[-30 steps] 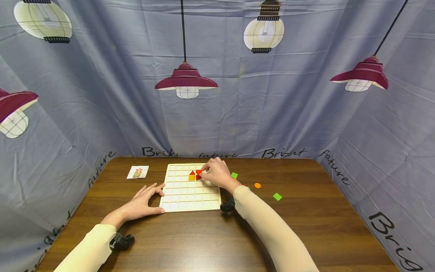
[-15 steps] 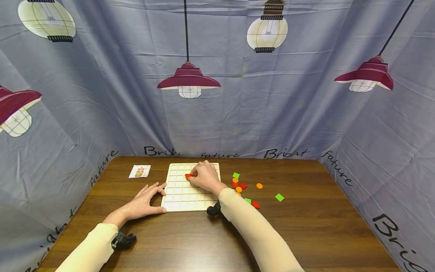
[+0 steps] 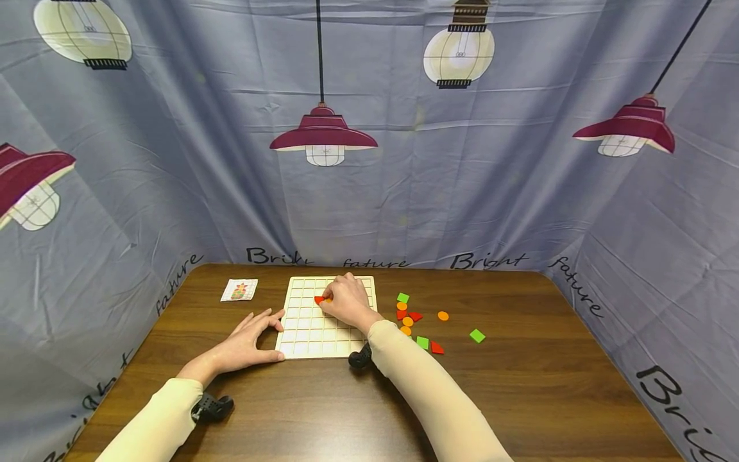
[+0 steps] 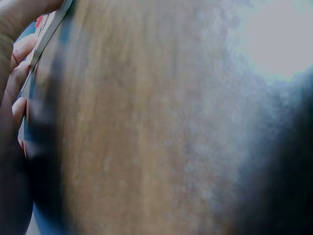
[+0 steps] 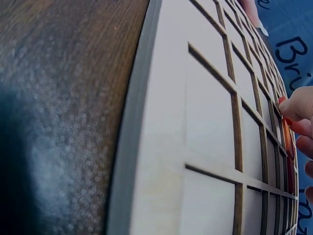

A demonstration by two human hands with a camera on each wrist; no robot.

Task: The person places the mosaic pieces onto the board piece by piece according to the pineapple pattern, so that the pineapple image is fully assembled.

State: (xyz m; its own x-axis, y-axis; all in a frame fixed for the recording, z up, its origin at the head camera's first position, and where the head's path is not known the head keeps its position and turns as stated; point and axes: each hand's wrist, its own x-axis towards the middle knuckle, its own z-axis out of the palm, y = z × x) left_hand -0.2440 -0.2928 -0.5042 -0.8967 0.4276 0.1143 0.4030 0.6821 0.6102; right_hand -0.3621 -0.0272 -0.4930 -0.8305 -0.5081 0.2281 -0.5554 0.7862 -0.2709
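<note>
Leftward across the board point(image 3: 312, 335), the right hand point(image 3: 347, 301) has shifted since a second ago, and its sleeve point(image 3: 430, 385) uncovers more pieces beyond it. Thumb and fingertips are closed in a pinch on a red piece point(image 3: 319, 300), which sits at the board's upper middle, just left of an orange piece point(image 3: 330, 299) partly hidden by the hand. The left hand point(image 3: 245, 343) lies spread, thumb at the near corner and fingers along the left edge, touching the board without wrapping it.

Setting the red piece into a cell looks to be the step in hand; the next move calls for squaring it to the grid before release. Green squares point(image 3: 423, 343), orange discs point(image 3: 443, 316) and red shapes point(image 3: 437, 348) lie loose on the desk point(image 3: 519, 398), right of the board; a printed card point(image 3: 239, 290) lies at left.
</note>
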